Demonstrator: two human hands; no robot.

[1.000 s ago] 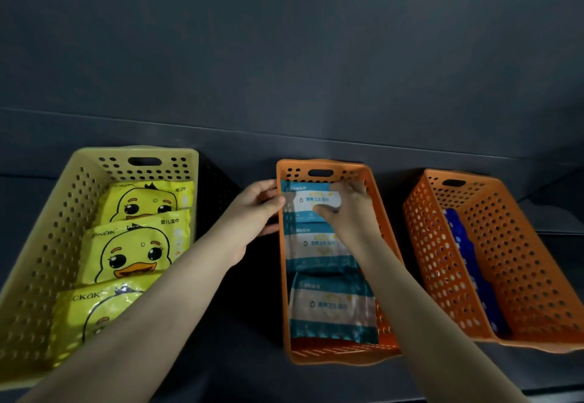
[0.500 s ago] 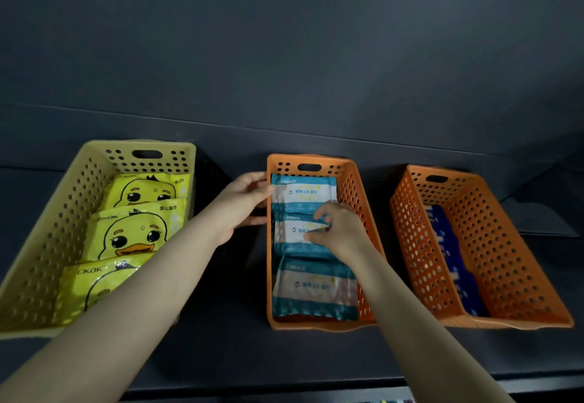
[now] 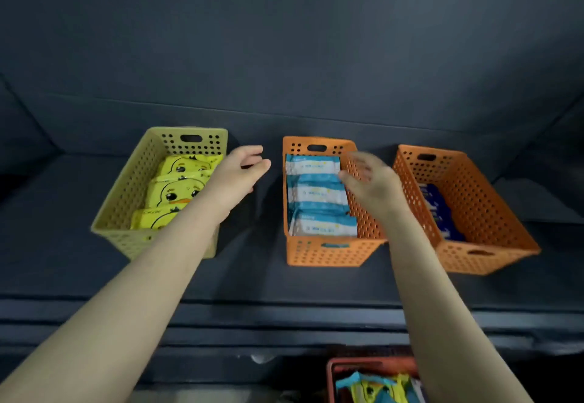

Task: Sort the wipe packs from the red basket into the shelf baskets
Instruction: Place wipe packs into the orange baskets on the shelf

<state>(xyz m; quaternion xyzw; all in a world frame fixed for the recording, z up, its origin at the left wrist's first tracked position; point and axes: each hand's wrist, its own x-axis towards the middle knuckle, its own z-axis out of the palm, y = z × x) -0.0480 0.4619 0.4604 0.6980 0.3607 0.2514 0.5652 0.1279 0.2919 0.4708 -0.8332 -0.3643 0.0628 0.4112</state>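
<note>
Three teal-and-white wipe packs lie in a row in the middle orange basket on the dark shelf. My left hand hovers between the yellow basket and the orange one, fingers loosely curled, holding nothing. My right hand is blurred above the orange basket's right wall, fingers spread and empty. Yellow duck packs fill the yellow basket. Dark blue packs lie in the right orange basket. The red basket with mixed packs shows at the bottom edge.
The shelf's back wall rises behind the baskets. The shelf's front lip runs across below them. Bare shelf floor lies between the baskets and in front of them.
Both hands have let go of the teal packs and pulled back from the middle basket. The view has drawn back and tilted down, so the red basket now shows.
</note>
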